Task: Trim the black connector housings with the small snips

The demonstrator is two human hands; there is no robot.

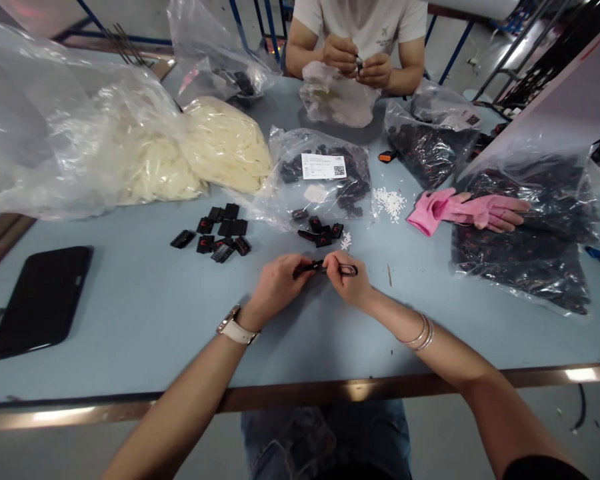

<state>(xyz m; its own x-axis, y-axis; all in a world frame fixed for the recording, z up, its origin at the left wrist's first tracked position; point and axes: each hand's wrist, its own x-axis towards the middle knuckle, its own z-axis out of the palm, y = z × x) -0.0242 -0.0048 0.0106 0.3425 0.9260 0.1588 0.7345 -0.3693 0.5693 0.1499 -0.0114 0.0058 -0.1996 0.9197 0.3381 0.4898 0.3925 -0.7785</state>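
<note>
My left hand (280, 283) is closed on a small black plastic connector (306, 268), mostly hidden by the fingers. In my right hand (351, 285) is a pair of black tweezers (350, 270), its tip meeting the connector between the two hands. Just beyond the hands lies a small heap of tiny white pieces (347, 241). Several black connectors (323, 237) with red marks sit beside that heap. To the left, another group of black connectors (219, 230) is spread on the blue table (155, 320).
A labelled clear bag (325, 177) of black parts lies ahead, with a larger white-piece heap (390, 203) beside it. Pink gloves (470, 210) rest on a bag of black parts (525, 267). Bags of cream pieces (225, 143) and a black tablet (43, 300) are left. A person (357, 40) works opposite.
</note>
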